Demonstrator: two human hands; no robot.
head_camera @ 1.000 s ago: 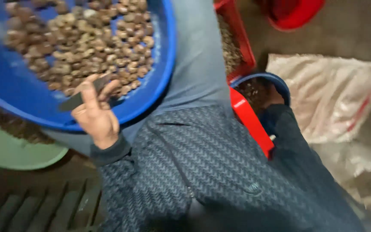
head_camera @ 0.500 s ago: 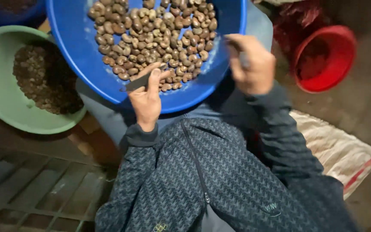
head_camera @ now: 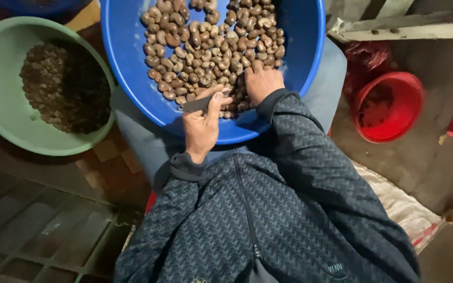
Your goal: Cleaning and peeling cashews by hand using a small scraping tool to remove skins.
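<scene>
2 hands are in my view, both at the near rim of the blue basin (head_camera: 127,78) resting on the lap. My left hand (head_camera: 203,126) is clenched around a small dark blade (head_camera: 197,104), thumb on top; the blade's long axis runs roughly left to right, its free end pointing left and slightly away from the body. My right hand (head_camera: 260,81) lies palm down on the brown nuts (head_camera: 211,47), fingers buried in the heap; I cannot tell whether it has closed on 1 nut or merely rests there. The nuts fill the basin's middle and far part, so they lie straight ahead of both hands. The right hand is the nearer, already touching them, while the blade sits just beside the heap's near edge. To the left, a green bowl (head_camera: 6,120) holds darker pieces. To the right, on the floor, stands a red bucket (head_camera: 394,118), well apart.
</scene>
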